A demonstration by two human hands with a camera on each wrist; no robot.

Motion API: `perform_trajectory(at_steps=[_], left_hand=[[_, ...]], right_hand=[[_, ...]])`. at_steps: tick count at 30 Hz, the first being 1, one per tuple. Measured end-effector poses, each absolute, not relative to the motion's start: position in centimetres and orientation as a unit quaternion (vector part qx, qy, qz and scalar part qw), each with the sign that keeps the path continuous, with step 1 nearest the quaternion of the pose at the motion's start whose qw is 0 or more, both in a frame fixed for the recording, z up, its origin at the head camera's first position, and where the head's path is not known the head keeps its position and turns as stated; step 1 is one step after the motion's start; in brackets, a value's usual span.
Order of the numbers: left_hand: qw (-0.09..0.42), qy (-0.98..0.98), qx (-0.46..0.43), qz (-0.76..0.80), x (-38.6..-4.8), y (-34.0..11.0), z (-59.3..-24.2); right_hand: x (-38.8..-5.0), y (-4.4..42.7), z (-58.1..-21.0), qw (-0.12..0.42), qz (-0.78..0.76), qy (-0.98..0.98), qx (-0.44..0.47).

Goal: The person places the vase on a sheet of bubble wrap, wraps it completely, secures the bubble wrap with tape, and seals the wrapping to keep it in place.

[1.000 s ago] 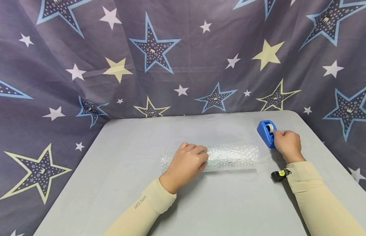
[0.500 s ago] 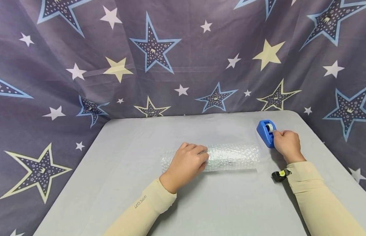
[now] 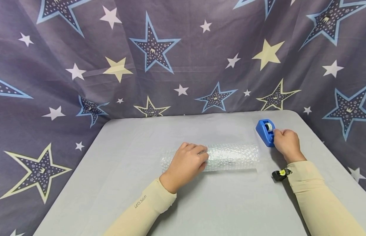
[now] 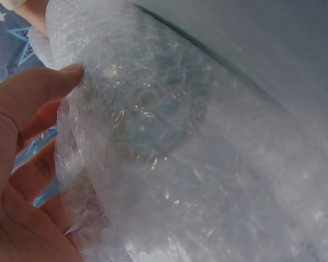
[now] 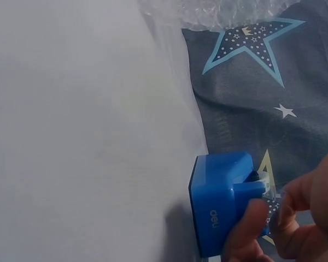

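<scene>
A clear bubble wrap roll [image 3: 233,157] lies crosswise on the table, with something greenish faintly visible through its layers. My left hand [image 3: 189,164] holds it near its left part, thumb on the near side and fingers curled over the far side, as the left wrist view also shows. To the right stands a blue tape dispenser [image 3: 265,132] carrying a small roll of clear tape [image 3: 269,127]. My right hand [image 3: 287,144] is at its right side, thumb against the dispenser and forefinger curled, pinching at the tape. The tape's end is hidden by the fingers.
The table [image 3: 127,183] has a pale grey cover. A star-patterned cloth [image 3: 177,59] hangs behind it and along both sides. A small black device [image 3: 278,176] sits at the right cuff.
The blue dispenser has shifted very slightly away and to the left beside the right hand. The left hand and the bubble wrap roll look unmoved.
</scene>
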State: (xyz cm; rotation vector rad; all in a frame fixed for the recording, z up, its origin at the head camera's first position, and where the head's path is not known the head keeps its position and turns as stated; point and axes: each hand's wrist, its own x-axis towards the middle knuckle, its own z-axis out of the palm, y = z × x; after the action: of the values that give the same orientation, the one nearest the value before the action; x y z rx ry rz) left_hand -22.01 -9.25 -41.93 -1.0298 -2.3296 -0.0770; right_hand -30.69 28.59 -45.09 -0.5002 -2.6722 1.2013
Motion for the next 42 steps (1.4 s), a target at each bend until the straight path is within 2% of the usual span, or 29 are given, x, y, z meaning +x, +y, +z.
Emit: perform_trajectory(at_steps=[19,30,42], left_hand=[[0.292,-0.876,-0.383,-0.041,-22.2,-9.3,-41.8],[0.291,-0.877,-0.381,-0.035,-22.2,-9.2,-42.2],[0.301,-0.874,-0.38,-0.03,-22.2,-9.3,-42.2]], right_hand=[[-30.2,28.4,-45.1,0.102,0.4,-0.895,-0.168],[-29.3,28.7,-45.7,0.066,0.417,-0.892,-0.159],[-28.7,28.9,-46.3,0.062,0.419,-0.893,-0.149]])
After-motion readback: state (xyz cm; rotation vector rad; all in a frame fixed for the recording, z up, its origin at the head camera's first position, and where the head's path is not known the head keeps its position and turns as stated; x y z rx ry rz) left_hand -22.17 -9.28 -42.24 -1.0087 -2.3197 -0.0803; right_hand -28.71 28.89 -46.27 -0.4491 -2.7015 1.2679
